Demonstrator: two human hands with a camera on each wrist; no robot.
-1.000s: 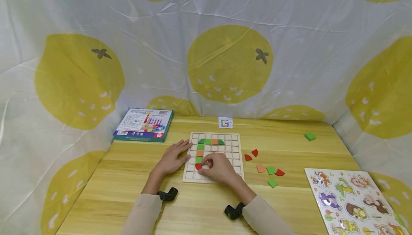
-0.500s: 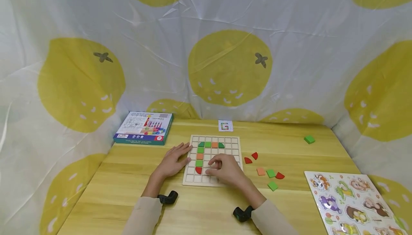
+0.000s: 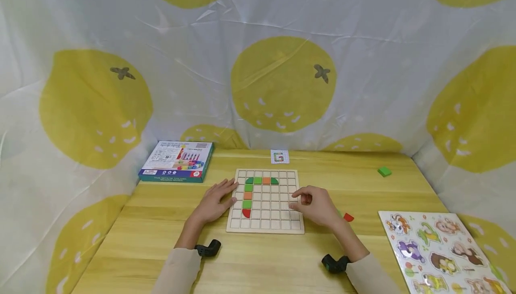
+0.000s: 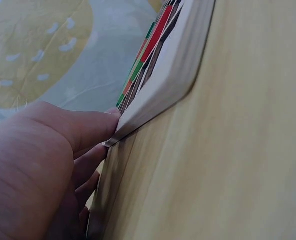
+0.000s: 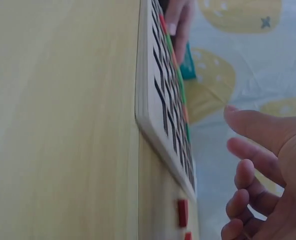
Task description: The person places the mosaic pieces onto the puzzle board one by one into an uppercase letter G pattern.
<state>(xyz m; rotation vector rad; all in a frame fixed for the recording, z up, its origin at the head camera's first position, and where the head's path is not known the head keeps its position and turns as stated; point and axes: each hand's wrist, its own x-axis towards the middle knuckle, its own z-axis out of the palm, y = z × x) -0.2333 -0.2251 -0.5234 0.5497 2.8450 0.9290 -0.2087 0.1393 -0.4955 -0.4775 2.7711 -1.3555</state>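
A square wooden grid board [image 3: 271,218] lies mid-table, bearing a bent row of green and orange square tiles, dark green quarter-round tiles and a red quarter-round tile [image 3: 246,213] at the row's lower end. My left hand [image 3: 213,203] rests at the board's left edge; in the left wrist view its thumb [image 4: 90,127] touches that edge. Over the board's right edge hovers my right hand [image 3: 318,205], thumb and fingers apart with nothing between them. It hides most of the loose tiles on the table; a red quarter-round tile [image 3: 348,217] shows beside the wrist.
Behind the board lies a small pattern card [image 3: 280,156] with a G-like shape. A flat toy box [image 3: 176,162] is at the back left. Green square tiles [image 3: 384,171] lie at the back right, and an animal puzzle board [image 3: 437,249] at the front right.
My right hand has moved right from the red quarter-round tile, leaving it on the board, and now covers most of the loose tiles. The left hand has stayed at the board's edge.
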